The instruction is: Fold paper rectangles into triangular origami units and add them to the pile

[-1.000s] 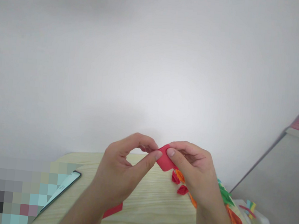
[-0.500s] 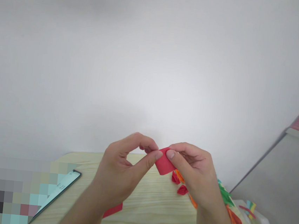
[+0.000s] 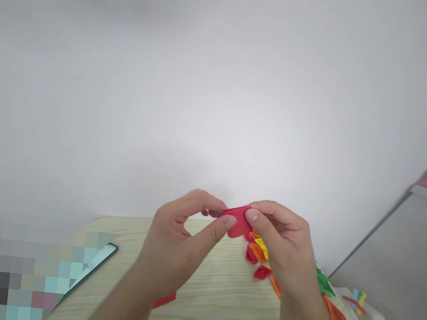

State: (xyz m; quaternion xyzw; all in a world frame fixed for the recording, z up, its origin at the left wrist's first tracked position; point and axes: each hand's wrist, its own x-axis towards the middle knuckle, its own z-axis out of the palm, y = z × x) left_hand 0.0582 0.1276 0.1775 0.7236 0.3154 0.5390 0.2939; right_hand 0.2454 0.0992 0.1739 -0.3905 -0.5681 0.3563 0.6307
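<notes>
A small folded piece of red paper is held up above a light wooden table. My left hand pinches its left edge between thumb and forefinger. My right hand pinches its right side, thumb on the near face. Below and behind my right hand lie several small folded paper pieces in red, orange and yellow. Green pieces and long orange ones lie further right, partly hidden by my right wrist.
A phone lies on the table at the left, beside a blurred patch. A flat red paper scrap shows under my left forearm. A white wall fills the background. A grey cabinet stands at the right, with loose coloured paper near its foot.
The red paper has tilted flatter and risen slightly between my fingers. Both hands have shifted a little to the right. A yellow piece now shows under my right hand.
</notes>
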